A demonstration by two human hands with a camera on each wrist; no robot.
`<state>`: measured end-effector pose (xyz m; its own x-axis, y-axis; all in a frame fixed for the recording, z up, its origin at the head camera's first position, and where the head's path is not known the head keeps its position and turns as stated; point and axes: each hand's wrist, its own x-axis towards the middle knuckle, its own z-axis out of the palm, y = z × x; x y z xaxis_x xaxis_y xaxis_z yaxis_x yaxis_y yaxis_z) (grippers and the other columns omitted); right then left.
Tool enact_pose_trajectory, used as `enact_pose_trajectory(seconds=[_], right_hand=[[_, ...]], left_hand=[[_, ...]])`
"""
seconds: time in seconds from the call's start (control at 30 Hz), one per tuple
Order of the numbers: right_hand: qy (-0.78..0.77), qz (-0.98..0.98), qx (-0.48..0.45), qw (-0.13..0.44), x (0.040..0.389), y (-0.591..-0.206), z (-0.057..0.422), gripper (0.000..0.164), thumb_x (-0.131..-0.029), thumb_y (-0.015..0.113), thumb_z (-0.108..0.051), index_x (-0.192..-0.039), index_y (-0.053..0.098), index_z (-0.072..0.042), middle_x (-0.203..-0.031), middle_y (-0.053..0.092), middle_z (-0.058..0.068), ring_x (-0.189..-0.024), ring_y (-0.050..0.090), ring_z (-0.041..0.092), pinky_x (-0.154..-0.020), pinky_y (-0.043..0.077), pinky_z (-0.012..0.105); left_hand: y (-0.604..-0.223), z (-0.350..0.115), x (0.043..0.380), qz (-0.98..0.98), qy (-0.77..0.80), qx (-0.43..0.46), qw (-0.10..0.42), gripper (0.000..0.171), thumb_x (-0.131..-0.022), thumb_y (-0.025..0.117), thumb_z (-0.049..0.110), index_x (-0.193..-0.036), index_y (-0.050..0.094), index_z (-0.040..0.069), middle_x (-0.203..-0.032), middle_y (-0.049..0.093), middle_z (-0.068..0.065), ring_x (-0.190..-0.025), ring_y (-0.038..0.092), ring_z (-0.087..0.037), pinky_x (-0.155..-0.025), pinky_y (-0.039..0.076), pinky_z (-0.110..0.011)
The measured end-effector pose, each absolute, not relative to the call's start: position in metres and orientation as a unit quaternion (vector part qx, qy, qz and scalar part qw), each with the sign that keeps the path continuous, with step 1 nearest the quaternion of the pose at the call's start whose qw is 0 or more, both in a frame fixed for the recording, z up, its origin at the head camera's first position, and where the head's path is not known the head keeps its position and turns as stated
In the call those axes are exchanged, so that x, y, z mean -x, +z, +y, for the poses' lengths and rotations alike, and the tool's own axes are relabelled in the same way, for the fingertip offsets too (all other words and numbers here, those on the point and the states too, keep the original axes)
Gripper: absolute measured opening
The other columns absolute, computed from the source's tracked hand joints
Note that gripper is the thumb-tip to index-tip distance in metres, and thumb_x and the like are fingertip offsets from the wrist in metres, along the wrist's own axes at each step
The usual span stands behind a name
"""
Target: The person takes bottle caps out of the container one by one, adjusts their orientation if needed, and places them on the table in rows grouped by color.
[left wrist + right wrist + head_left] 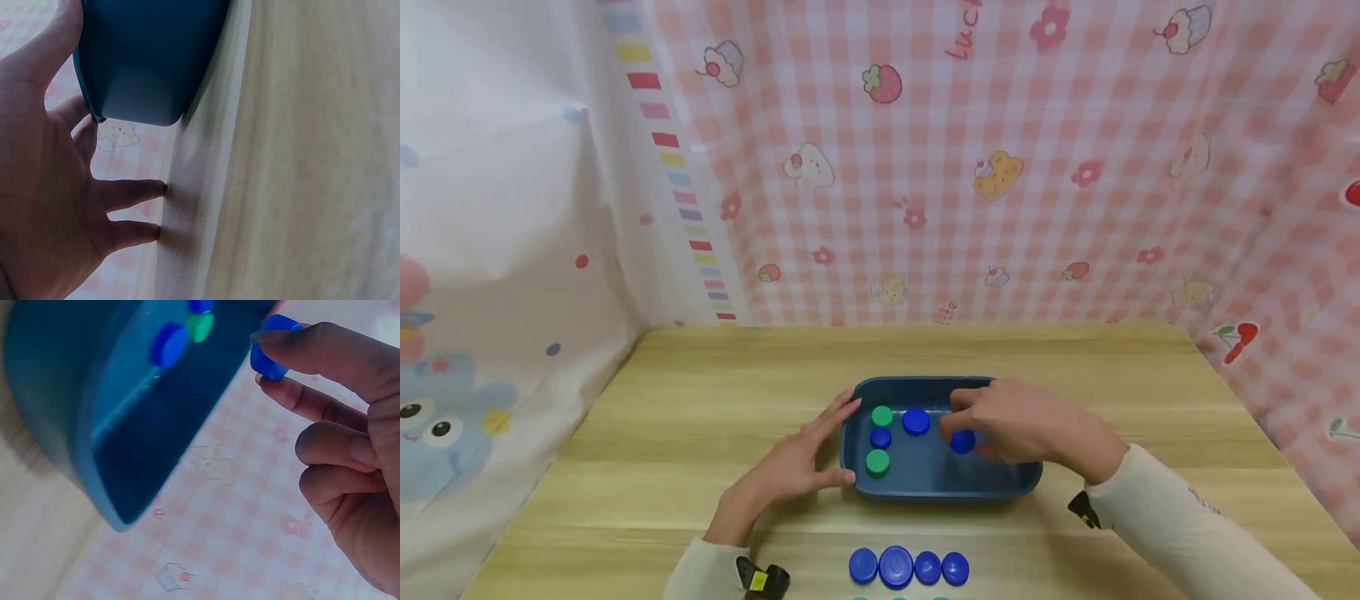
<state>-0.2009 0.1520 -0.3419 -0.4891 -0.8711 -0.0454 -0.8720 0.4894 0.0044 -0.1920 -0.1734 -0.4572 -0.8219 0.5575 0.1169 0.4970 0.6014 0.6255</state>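
Observation:
A dark blue plastic tray [925, 483] stands on the table. My left hand [797, 462] is at its left end, fingers spread, with thumb and fingertips touching the rim. In the left wrist view that hand [56, 181] has two lower fingers straight and apart from the tray. My right hand [1018, 421] is over the tray's right part and pinches a blue bottle cap [962, 442] between thumb and finger. The right wrist view shows this cap [267, 353] raised above the rim. Inside the tray lie green caps [877, 463] and blue caps [916, 422], mostly towards the left.
In front of the tray, several blue caps [897, 567] form a row on the wooden table [715, 400]. Green caps [898, 598] are cut off at the bottom edge. A pink checked cloth [917, 167] hangs behind the table.

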Motion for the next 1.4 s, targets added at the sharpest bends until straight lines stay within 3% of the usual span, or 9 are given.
enact_pose_trajectory(seconds=[0.23,0.83,1.13,1.4], right_hand=[[-0.016,0.85,0.526,0.011,0.168,-0.339,0.157,0.031,-0.081,0.076,-0.017,-0.103,0.064,-0.034,-0.095,0.056,-0.006,-0.047,0.035,0.002,-0.04,0.032,0.015],[-0.044,0.838,0.544,0.007,0.139,-0.349,0.169,0.036,-0.076,0.079,-0.016,-0.104,0.062,-0.033,-0.089,0.051,-0.013,-0.048,0.031,-0.003,-0.042,0.028,0.012],[-0.07,0.842,0.532,0.056,0.13,-0.359,0.17,0.015,-0.089,0.069,-0.032,-0.103,0.062,-0.032,-0.086,0.046,-0.018,-0.051,0.034,-0.006,-0.045,0.031,0.012],[-0.103,0.836,0.531,0.091,0.125,-0.37,0.169,0.012,-0.093,0.064,-0.035,-0.103,0.062,-0.03,-0.083,0.042,-0.019,-0.053,0.036,-0.007,-0.046,0.032,0.011]], left_hand=[[-0.465,-0.172,0.179,0.89,0.345,-0.293,0.054,0.088,-0.084,0.071,0.044,-0.154,0.02,0.027,-0.16,0.005,0.01,-0.137,0.029,-0.037,-0.095,0.036,-0.065],[-0.458,-0.174,0.187,0.891,0.344,-0.293,0.047,0.087,-0.085,0.071,0.042,-0.154,0.02,0.027,-0.16,0.006,0.011,-0.138,0.028,-0.036,-0.096,0.035,-0.066],[-0.454,-0.172,0.188,0.886,0.349,-0.302,0.043,0.086,-0.085,0.071,0.041,-0.154,0.021,0.025,-0.16,0.006,0.01,-0.138,0.028,-0.036,-0.096,0.034,-0.066],[-0.455,-0.173,0.188,0.887,0.349,-0.297,0.048,0.086,-0.085,0.07,0.042,-0.154,0.021,0.026,-0.16,0.005,0.009,-0.138,0.027,-0.037,-0.095,0.033,-0.068]])
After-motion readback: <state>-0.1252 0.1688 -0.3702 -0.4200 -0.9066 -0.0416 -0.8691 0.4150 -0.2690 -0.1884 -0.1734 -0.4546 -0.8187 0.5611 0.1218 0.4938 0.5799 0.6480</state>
